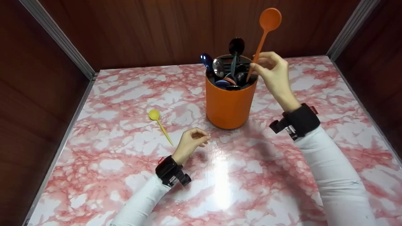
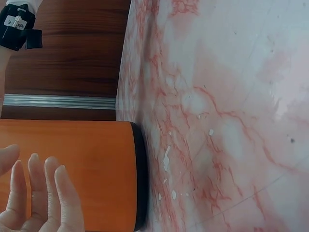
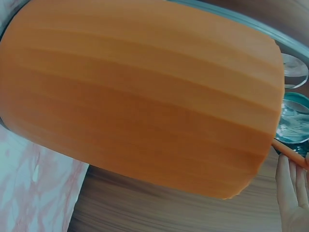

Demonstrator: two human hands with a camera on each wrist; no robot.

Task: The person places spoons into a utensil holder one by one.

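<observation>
My right hand [image 1: 272, 70] pinches the handle of an orange spoon [image 1: 270, 19], bowl up, at the right rim of an orange utensil holder [image 1: 230, 106]. The handle's lower end reaches into the holder's opening. Several other spoons stand in it, among them a black spoon [image 1: 236, 46], a blue spoon [image 1: 206, 60] and a silver spoon [image 1: 218, 67]. My left hand [image 1: 190, 141] hovers before the holder with loosely bent fingers and nothing in them. In the left wrist view its fingers [image 2: 36, 188] show against the holder's orange wall. A yellow spoon [image 1: 154, 115] lies left of that hand.
The holder stands toward the back of a pink and white marbled table [image 1: 103, 138]. Brown wood-grain panels [image 1: 150, 34] rise behind and at both sides, with metal strips [image 1: 59, 37] at the corners. Light glares off the tabletop near the middle.
</observation>
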